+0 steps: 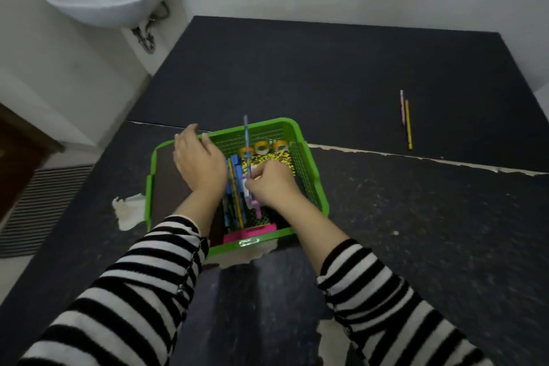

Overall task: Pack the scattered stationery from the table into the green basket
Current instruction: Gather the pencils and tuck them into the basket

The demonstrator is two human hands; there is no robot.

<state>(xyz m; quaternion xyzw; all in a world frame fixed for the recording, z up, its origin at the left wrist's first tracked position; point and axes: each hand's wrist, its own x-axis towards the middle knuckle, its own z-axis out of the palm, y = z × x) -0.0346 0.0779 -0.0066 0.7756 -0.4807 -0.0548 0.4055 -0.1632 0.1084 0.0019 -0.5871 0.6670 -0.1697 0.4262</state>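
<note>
The right hand (271, 184) pinches a blue patterned pencil (247, 145) near its lower end, tip pointing to twelve o'clock, above the green basket (315, 175). The left hand (197, 160) hovers loosely open, palm down, over the basket's nine o'clock side, gripping nothing. Inside lie tape rolls (263, 146), a yellow-speckled notebook (267, 160), pens and a pink box (251, 233). Most seems packed; a pink pencil (402, 107) and a yellow pencil (408, 125) remain on the table (416, 217) at two o'clock, well apart.
</note>
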